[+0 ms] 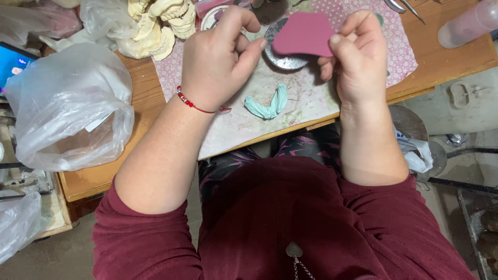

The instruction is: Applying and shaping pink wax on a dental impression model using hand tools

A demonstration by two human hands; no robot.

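Both my hands are raised over a wooden table. My right hand pinches the right edge of a flat pink wax sheet between thumb and fingers. My left hand, with a red bead bracelet at the wrist, touches the sheet's left edge with its thumb and curled fingers. Below the sheet lies a round metal dish. A pale green horseshoe-shaped dental piece lies on the pink patterned cloth beneath my hands.
Cream plaster dental casts are piled at the back. A large clear plastic bag sits on the table's left end. Metal tools and a pink-tinted plastic bottle lie at the back right. The table's front edge runs just above my lap.
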